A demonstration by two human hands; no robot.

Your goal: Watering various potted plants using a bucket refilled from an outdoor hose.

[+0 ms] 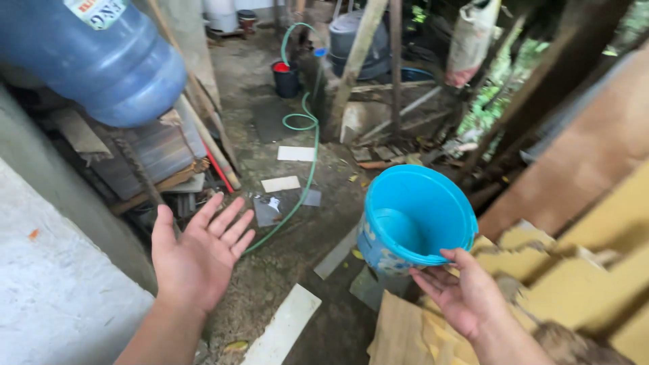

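The right hand point(463, 297), at five o'clock, pinches the rim of a blue plastic bucket point(416, 216), thumb over the edge, tilting its empty mouth toward the camera. The left hand point(196, 257), at seven o'clock, is spread open, palm up, holding nothing. A green hose point(304, 182) snakes across the dirt ground point(291, 250) toward twelve o'clock; a large blue water jug point(94, 61) sits at ten o'clock.

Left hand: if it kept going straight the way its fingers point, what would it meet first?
The left hand is open, palm up, fingers aimed up and to the right. Along that line it would probably meet the green hose lying on the dirt floor first, then the flat grey tiles beside it. Depth is uncertain.
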